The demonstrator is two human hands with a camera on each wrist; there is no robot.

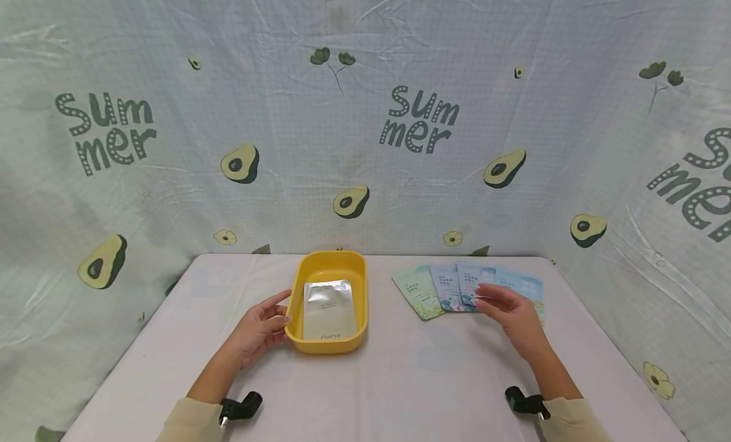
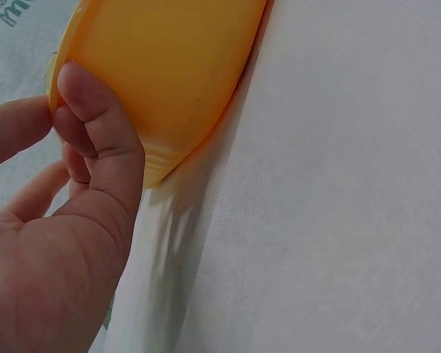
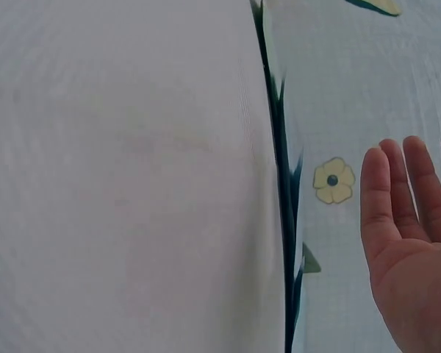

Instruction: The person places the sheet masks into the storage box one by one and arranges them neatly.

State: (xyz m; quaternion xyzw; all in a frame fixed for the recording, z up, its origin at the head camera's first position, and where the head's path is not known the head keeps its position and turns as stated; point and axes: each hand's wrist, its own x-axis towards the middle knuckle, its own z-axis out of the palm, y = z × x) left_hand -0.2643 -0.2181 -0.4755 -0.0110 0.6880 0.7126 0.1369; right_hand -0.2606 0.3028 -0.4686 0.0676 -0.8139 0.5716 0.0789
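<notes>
My left hand (image 1: 258, 331) pinches the left rim of a yellow plastic tray (image 1: 327, 347), thumb on the near side and fingers behind in the left wrist view. Inside the tray lies a flat silver packet (image 1: 329, 312) with its lettering upside down. My right hand (image 1: 516, 318) hovers over a fanned row of flat printed packets, fingers extended and holding nothing. The row has a green packet (image 1: 419, 292) at the left, two blue-violet packets, and a light blue packet (image 1: 526, 283) partly hidden behind that hand. In the right wrist view the palm (image 3: 419, 272) shows with straight fingers.
A white-covered table (image 1: 394, 391) carries everything. Behind and beside it hangs a pale cloth (image 1: 297, 131) printed with avocados and lettering. Dark wrist camera mounts (image 1: 242, 405) sit at both sleeves.
</notes>
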